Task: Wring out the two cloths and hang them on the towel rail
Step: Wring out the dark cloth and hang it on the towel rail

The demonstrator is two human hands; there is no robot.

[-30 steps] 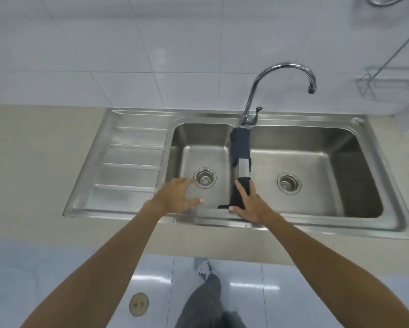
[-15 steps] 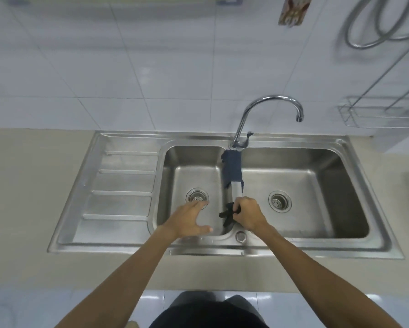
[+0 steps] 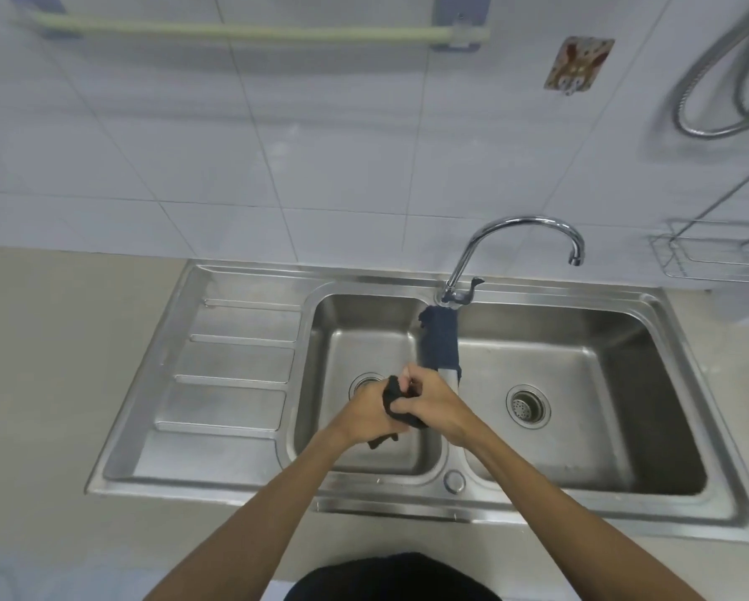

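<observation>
A stainless-steel double-bowl sink [image 3: 242, 362] sits below a pale green towel rail [image 3: 242, 33] on the white tiled wall, with a dark blue cloth [image 3: 441, 340] draped over the sink's divider. Over the left bowl, the left hand [image 3: 364, 412] and right hand [image 3: 435, 403] both grip a bunched black cloth [image 3: 393, 401] between them.

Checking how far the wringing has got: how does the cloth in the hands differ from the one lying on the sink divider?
The black cloth is bunched up between the left hand and right hand, over the left basin; the navy cloth lies draped flat along the sink divider, untouched. The black cloth looks darker than the navy cloth. Neither is on the towel rail yet.
</observation>
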